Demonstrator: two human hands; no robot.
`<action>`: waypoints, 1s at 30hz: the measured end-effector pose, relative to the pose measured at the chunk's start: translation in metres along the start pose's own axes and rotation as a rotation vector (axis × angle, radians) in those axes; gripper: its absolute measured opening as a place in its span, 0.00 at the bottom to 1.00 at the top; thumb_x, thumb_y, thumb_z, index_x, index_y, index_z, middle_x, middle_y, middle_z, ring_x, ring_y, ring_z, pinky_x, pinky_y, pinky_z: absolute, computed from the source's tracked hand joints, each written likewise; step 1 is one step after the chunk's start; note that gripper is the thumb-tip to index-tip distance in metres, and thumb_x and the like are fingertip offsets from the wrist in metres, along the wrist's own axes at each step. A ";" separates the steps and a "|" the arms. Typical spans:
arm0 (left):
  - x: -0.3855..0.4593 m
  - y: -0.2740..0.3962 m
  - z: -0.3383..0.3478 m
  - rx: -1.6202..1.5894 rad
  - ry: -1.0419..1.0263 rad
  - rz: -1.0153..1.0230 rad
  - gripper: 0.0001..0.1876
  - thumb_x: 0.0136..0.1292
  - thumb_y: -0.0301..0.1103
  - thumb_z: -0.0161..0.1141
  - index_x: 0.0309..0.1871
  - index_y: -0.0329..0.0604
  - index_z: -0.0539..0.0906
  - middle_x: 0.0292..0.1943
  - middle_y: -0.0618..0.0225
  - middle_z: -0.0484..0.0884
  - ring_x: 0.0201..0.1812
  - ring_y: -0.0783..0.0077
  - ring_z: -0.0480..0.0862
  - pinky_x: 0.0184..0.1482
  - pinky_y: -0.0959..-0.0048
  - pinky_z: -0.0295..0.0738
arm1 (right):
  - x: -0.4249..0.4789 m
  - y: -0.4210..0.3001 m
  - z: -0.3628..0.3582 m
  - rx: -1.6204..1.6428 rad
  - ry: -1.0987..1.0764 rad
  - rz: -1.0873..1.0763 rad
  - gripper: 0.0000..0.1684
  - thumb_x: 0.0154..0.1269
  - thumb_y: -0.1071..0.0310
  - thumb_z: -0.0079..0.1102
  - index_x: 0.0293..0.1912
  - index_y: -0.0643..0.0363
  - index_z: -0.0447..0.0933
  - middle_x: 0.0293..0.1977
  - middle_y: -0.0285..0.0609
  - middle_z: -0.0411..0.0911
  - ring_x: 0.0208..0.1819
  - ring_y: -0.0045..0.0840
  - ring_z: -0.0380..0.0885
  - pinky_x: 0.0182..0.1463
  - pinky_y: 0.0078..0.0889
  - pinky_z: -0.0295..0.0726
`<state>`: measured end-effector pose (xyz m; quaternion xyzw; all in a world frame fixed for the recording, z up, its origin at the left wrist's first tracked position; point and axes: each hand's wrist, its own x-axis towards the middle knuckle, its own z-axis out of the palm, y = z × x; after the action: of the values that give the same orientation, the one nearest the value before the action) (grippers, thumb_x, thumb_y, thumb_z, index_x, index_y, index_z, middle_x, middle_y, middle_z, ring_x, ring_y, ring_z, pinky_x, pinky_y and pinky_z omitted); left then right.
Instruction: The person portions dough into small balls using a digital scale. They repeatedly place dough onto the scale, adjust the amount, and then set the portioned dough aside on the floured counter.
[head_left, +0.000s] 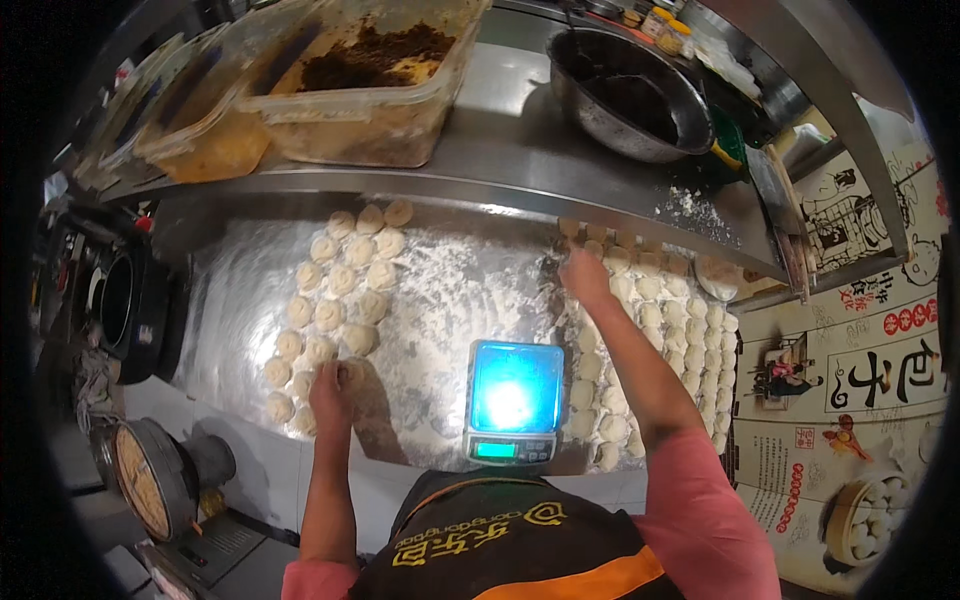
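Observation:
My left hand (331, 394) is lowered over the near end of the left group of buns, its fingers bent by a pale bun. Whether it grips that bun is not clear. Pleated dough buns (330, 313) stand there in uneven rows on a floured metal worktop (442, 307). On the right, my right hand (585, 276) reaches to the far left corner of many plain dough pieces (673, 337). Its fingertips are at the far pieces, partly hidden, so a grip cannot be made out. Between my arms sits a digital kitchen scale (517, 386) with a bright blue platform.
A metal shelf (495, 142) overhangs the worktop's back. It carries a plastic tub of dark filling (352, 127), another tub (217, 150) and a metal bowl (645, 112). A black pot (116, 300) and a round pan (142, 480) stand left. A printed wall panel (840, 375) rises right.

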<state>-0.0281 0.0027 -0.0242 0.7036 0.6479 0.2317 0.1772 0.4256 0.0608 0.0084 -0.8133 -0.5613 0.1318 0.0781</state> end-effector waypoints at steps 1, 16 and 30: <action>0.000 -0.001 0.001 -0.045 0.009 0.018 0.15 0.53 0.21 0.54 0.45 0.42 0.77 0.33 0.57 0.77 0.40 0.53 0.78 0.40 0.64 0.72 | 0.022 0.013 0.004 -0.027 0.005 0.047 0.25 0.59 0.62 0.49 0.56 0.59 0.67 0.44 0.55 0.76 0.45 0.45 0.76 0.49 0.43 0.74; -0.009 0.048 -0.010 -0.516 -0.020 -0.081 0.20 0.53 0.13 0.53 0.51 0.40 0.74 0.40 0.70 0.76 0.34 0.81 0.74 0.31 0.84 0.68 | 0.005 0.018 0.001 0.142 0.068 -0.099 0.23 0.53 0.59 0.60 0.48 0.55 0.73 0.35 0.49 0.78 0.37 0.39 0.78 0.41 0.38 0.76; -0.036 0.133 0.015 -0.674 -0.280 0.063 0.18 0.57 0.19 0.55 0.52 0.40 0.73 0.37 0.67 0.79 0.38 0.79 0.78 0.40 0.79 0.73 | -0.203 0.001 -0.014 1.094 -0.209 0.178 0.22 0.59 0.69 0.57 0.53 0.60 0.67 0.23 0.36 0.73 0.23 0.20 0.71 0.28 0.22 0.71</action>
<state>0.0891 -0.0457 0.0332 0.6502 0.4825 0.3391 0.4789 0.3624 -0.1290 0.0477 -0.6813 -0.3450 0.4894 0.4210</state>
